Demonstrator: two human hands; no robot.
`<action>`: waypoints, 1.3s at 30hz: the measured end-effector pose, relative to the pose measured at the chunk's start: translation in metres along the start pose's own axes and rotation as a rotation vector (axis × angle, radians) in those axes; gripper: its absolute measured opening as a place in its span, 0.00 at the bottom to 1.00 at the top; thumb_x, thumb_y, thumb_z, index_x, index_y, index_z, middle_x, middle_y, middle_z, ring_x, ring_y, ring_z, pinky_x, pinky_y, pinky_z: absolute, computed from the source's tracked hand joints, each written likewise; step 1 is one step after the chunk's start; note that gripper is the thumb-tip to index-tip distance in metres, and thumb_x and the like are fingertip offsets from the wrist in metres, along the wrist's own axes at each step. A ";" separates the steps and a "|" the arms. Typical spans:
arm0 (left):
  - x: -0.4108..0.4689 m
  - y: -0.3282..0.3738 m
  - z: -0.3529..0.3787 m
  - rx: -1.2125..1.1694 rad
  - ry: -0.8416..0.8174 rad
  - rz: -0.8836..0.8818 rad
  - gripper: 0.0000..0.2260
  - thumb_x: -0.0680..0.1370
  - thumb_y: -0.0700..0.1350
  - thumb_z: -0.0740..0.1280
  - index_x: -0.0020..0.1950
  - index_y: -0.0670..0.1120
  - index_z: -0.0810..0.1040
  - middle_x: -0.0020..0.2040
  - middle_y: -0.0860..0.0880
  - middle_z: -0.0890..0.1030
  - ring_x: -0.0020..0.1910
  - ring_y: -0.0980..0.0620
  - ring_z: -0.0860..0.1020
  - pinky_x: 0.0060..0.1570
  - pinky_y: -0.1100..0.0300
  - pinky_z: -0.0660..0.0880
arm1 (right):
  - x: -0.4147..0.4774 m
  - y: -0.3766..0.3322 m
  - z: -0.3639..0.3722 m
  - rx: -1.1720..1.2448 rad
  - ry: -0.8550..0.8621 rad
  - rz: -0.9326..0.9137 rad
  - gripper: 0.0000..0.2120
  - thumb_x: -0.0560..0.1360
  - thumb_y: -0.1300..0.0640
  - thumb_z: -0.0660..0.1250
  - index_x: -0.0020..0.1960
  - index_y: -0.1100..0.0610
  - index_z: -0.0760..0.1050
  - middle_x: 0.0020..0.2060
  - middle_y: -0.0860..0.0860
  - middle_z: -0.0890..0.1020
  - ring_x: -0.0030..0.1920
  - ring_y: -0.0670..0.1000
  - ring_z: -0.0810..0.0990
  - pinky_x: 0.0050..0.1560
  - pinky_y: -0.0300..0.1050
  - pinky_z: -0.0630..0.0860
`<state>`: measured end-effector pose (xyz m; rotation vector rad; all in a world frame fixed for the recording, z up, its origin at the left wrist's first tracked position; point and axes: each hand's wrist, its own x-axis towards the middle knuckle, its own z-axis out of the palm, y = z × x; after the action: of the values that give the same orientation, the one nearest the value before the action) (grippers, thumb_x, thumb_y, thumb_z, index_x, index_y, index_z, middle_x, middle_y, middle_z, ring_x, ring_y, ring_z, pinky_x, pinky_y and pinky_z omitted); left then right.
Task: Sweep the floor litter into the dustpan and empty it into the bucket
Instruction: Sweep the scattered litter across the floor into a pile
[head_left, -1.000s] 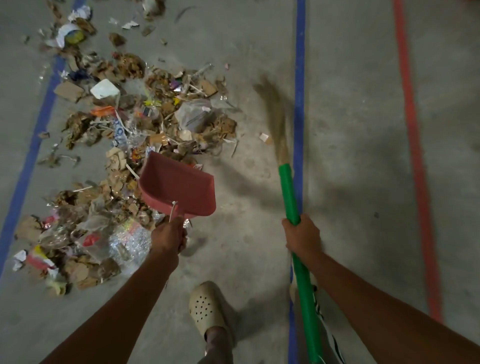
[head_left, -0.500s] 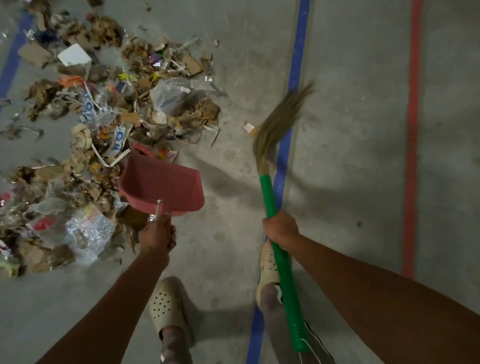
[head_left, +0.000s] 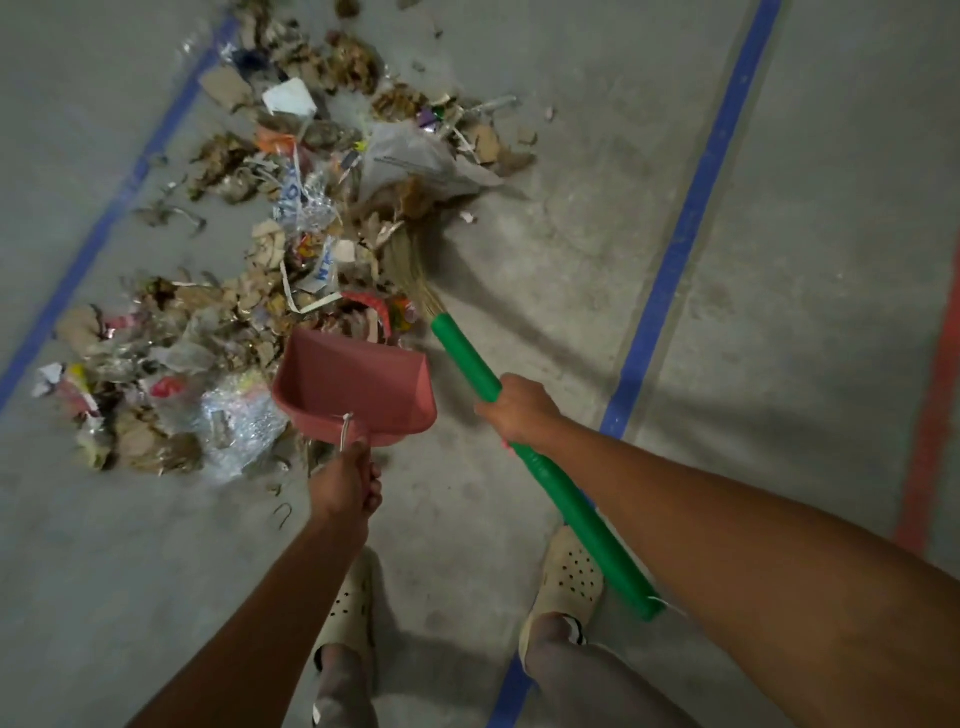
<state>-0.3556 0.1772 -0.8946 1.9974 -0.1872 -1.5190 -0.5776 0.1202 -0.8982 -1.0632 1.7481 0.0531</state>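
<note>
**Broom in the litter, dustpan at its edge**

My left hand (head_left: 345, 480) grips the handle of the pink dustpan (head_left: 358, 387), whose open mouth faces the litter (head_left: 234, 322) at the pile's near edge. A white cord (head_left: 344, 431) hangs at the pan's handle. My right hand (head_left: 519, 410) grips the green shaft of the broom (head_left: 571, 506). Its straw bristles (head_left: 410, 260) are pushed into the right side of the pile, just below a grey plastic bag (head_left: 415, 156). The litter is torn cardboard, paper strips, wrappers and clear plastic, spread over the grey floor (head_left: 545, 270), mostly between two blue lines (head_left: 691, 218). A red line (head_left: 930, 415) runs at the far right. My pale holed shoes (head_left: 566, 577) stand below my hands
</note>
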 end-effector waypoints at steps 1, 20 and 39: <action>0.001 0.002 -0.004 -0.011 0.009 -0.002 0.12 0.80 0.49 0.68 0.39 0.46 0.73 0.29 0.48 0.72 0.23 0.54 0.66 0.20 0.65 0.61 | -0.001 -0.004 -0.001 -0.036 -0.011 -0.036 0.11 0.76 0.51 0.67 0.54 0.56 0.73 0.44 0.58 0.83 0.36 0.58 0.83 0.33 0.44 0.76; -0.018 0.068 0.029 -0.024 -0.044 0.013 0.13 0.80 0.53 0.67 0.43 0.45 0.74 0.31 0.47 0.71 0.22 0.55 0.66 0.19 0.65 0.61 | -0.053 0.021 -0.103 -0.312 0.250 -0.166 0.17 0.80 0.41 0.62 0.56 0.55 0.70 0.44 0.55 0.79 0.45 0.59 0.81 0.38 0.46 0.73; -0.001 0.138 0.113 -0.065 -0.123 0.032 0.13 0.81 0.50 0.66 0.38 0.46 0.72 0.31 0.47 0.70 0.20 0.56 0.65 0.18 0.67 0.59 | -0.001 0.046 -0.197 0.128 0.443 0.211 0.17 0.77 0.41 0.64 0.51 0.55 0.74 0.38 0.55 0.83 0.32 0.57 0.84 0.35 0.49 0.82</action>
<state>-0.4245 0.0237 -0.8351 1.8438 -0.2160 -1.6080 -0.7538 0.0515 -0.8274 -0.8346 2.2268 -0.1730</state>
